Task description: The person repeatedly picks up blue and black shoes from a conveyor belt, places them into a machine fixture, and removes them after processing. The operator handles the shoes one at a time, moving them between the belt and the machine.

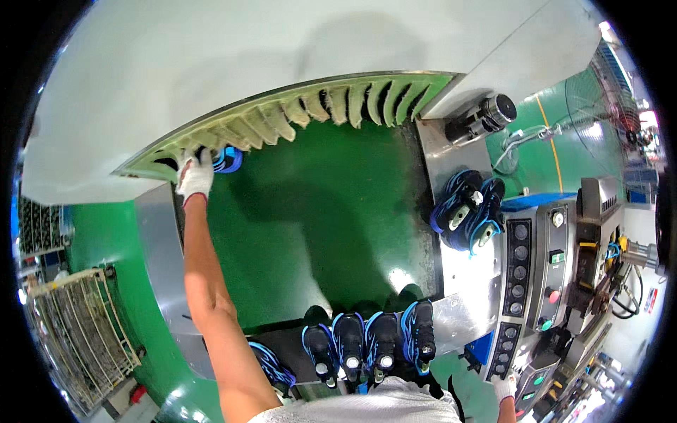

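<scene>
In a white knit glove, my left hand (194, 176) reaches far forward to the hanging strips. Its fingers close at the dark end of a black and blue sneaker (227, 160), which lies partly under the strips on the green belt (338, 211). My right hand (504, 388), also gloved, is low at the right beside the control panels; its fingers are too small to make out. Along the near ledge stand several black and blue sneakers (349, 344), and another sneaker (273, 364) is partly covered by my left arm. Two more sneakers (469, 208) rest on the right ledge.
A pale machine hood (247, 49) with a fringe of strips (282, 120) spans the far side. A metal cylinder (483, 118) projects at the right. Control panels (536, 268) with knobs and buttons stand at right. There is a wire rack (84, 338) at left and a fan (599, 106) far right.
</scene>
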`<state>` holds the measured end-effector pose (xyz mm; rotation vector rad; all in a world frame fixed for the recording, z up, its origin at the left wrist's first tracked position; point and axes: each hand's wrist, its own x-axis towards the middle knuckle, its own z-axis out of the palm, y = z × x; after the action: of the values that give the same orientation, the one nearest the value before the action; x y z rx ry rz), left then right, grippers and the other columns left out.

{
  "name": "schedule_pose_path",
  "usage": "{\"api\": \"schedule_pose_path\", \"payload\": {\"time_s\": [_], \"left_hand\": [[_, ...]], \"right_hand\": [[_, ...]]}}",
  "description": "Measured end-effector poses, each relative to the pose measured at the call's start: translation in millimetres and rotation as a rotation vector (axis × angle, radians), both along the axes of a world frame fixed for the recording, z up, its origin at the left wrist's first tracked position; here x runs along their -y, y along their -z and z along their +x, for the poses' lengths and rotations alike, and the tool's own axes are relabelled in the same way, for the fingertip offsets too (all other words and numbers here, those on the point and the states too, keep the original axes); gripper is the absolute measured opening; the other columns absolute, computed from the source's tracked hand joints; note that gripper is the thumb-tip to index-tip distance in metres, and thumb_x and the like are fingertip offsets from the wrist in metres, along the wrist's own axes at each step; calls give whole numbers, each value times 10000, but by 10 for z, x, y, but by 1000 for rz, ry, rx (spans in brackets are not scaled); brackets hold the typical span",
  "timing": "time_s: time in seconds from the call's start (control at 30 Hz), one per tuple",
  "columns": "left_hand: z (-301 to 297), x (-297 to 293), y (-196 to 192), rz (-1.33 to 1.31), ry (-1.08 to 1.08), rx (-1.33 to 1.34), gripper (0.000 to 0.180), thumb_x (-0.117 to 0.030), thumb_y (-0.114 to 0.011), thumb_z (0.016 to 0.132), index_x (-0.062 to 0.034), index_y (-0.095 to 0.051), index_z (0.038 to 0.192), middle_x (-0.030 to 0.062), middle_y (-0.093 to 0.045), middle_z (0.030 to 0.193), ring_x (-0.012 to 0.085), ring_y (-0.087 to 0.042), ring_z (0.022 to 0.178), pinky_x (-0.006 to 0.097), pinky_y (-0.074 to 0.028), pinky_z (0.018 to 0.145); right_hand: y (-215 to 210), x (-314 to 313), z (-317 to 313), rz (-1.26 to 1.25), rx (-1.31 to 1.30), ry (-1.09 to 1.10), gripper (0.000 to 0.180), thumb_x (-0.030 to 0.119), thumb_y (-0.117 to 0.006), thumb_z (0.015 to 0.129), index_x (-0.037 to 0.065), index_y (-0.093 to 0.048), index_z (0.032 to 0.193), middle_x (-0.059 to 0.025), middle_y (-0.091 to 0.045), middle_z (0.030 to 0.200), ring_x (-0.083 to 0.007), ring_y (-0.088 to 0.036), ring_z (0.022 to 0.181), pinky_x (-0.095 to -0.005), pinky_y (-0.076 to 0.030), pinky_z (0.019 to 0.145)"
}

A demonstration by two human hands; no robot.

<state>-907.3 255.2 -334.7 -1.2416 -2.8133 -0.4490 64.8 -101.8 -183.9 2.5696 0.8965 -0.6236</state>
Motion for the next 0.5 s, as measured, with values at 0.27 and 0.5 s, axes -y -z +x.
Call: {"api": "schedule_pose_path", "payload": {"time_s": [0.27,0.5], "left_hand": [[544,348,24,216,113,-169,267,-210,-477,1038,-17,-625,1146,231,-617,1120,443,-565,1072,517,-468,919],[2192,1156,-549,376,338,286,151,-75,-649,881,-3,-629,1012,194,-616,1065,361,-604,1023,460,-488,920]], "right_hand": [[94,539,-337,-46,-109,42,800,374,-786,806,-19,-497,1440,-237,-551,1413,-342,-546,1301,-404,-435,1096],[-214,-411,-1559,210,-624,-34,842,393,-756,837,-62,-442,1473,-280,-497,1478,-315,-513,1371,-368,-408,1132]]}}
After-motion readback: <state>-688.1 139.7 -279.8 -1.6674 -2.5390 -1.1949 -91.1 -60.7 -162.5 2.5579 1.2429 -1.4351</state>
